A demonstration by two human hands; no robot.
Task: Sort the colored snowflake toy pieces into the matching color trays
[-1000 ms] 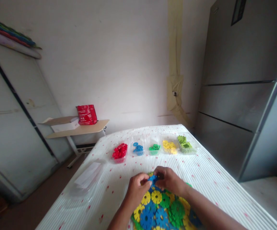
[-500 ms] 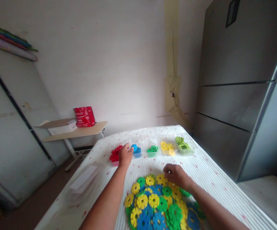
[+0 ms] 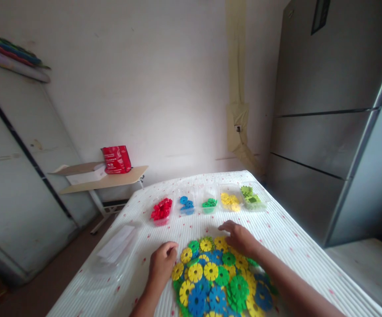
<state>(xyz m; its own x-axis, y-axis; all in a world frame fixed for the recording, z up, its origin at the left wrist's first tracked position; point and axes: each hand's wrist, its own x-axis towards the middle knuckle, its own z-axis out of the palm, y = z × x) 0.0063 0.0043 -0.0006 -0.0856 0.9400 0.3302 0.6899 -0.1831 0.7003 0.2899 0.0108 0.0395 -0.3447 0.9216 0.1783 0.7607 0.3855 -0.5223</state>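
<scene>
My left hand [image 3: 162, 263] rests at the left edge of a pile of slotted plastic discs [image 3: 210, 271], its fingers curled in. Whatever those fingers hold, if anything, is hidden. Over the pile's far right edge is my right hand [image 3: 239, 237], palm down, fingers stretched forward with nothing visible in them. Yellow, green and blue discs are mixed in the pile. Behind it stand clear boxes with red pieces [image 3: 162, 208], blue pieces [image 3: 187, 204], green pieces [image 3: 209, 203], yellow pieces [image 3: 230, 200] and light green square pieces [image 3: 250, 195].
Clear plastic containers with white paper [image 3: 116, 243] lie on the table's left side. A small desk [image 3: 118, 179] bears a red bag [image 3: 116, 159] and a white box [image 3: 87, 176]. To the right stands a grey refrigerator [image 3: 316, 141].
My left hand has come back from between the red and blue boxes to the pile's left edge. My right hand has shifted slightly, its fingers now straighter.
</scene>
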